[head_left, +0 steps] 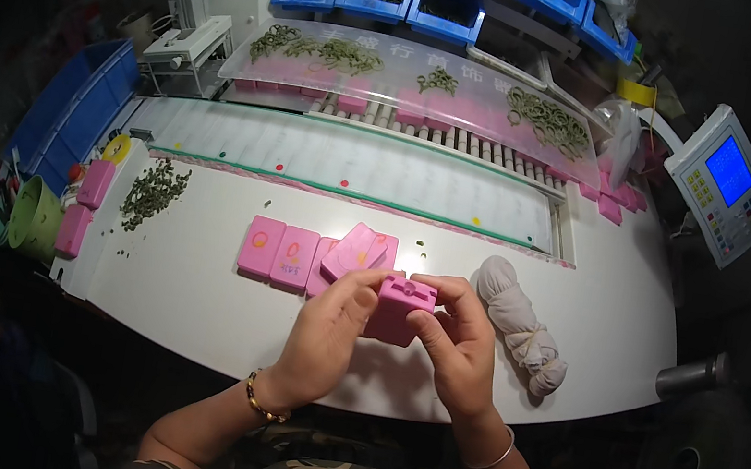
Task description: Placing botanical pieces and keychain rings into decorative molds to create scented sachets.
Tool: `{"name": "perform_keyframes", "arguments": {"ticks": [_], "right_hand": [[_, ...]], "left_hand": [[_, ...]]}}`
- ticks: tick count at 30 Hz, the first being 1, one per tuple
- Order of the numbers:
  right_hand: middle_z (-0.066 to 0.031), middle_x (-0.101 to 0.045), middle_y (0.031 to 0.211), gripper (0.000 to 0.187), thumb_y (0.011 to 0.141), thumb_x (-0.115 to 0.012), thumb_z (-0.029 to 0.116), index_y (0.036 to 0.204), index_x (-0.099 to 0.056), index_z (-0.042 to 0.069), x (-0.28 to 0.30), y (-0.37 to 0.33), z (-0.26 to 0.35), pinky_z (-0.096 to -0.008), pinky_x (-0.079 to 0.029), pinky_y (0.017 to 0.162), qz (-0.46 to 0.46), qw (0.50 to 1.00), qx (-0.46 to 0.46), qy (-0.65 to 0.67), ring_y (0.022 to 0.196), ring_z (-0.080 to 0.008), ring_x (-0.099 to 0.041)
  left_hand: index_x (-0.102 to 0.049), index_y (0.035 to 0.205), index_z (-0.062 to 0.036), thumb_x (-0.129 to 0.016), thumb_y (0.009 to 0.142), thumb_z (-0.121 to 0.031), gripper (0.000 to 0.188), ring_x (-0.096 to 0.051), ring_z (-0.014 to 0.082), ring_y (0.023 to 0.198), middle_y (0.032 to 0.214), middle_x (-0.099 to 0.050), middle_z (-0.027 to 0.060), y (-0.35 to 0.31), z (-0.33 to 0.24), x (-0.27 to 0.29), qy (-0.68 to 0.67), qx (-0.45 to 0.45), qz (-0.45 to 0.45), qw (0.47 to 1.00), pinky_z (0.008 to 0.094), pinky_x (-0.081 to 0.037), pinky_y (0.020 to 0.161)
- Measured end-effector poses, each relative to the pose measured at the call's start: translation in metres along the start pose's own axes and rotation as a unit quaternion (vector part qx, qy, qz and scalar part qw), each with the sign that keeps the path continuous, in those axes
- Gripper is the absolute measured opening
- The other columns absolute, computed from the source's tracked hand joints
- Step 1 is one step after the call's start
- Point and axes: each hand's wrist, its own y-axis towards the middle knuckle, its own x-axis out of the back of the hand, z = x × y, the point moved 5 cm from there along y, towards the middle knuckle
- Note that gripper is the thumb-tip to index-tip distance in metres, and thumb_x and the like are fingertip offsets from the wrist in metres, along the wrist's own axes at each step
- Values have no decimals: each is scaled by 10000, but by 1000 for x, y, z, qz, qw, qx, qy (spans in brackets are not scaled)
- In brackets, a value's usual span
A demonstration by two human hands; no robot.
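Observation:
My left hand (324, 336) and my right hand (459, 352) hold a pink rubber mold (395, 323) between them, above the white table near its front edge. The mold is tilted so that its end face, with a round hollow in it, points up. Fingers of both hands wrap its sides, and my right thumb presses on the near face. Just beyond my left hand, several more pink molds (259, 246) lie on the table, some overlapping and marked with orange rings. To the right of my right hand lies a bundled, twisted white cloth (518, 319).
A heap of small dark green pieces (154, 194) lies at the left, near upright pink molds (73, 230) and a green cup (35, 218). Behind runs a long glass-topped strip (338, 159), with a clear shelf (400, 73) of green pieces above. A control panel (728, 180) stands right.

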Motion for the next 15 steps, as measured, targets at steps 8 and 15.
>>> {"name": "perform_keyframes", "arguments": {"ticks": [8, 15], "right_hand": [[-61, -625, 965, 258, 832, -724, 86, 1075, -666, 21, 2, -7, 28, -274, -404, 675, -23, 952, 208, -225, 856, -167, -553], [-27, -582, 925, 284, 821, -745, 32, 1090, -662, -5, 10, -3, 12, -239, -424, 724, 47, 996, 74, 30, 850, -93, -536]], "left_hand": [[-497, 1192, 18, -496, 1030, -204, 275, -680, 173, 906, 992, -656, 118, -6, -15, -5, 76, -148, 40, 985, 301, -549, 789], [-519, 1119, -19, -682, 923, -111, 271, -631, 153, 1007, 1086, -604, 80, 1, -16, -1, -101, 28, 150, 983, 281, -550, 836]]}}
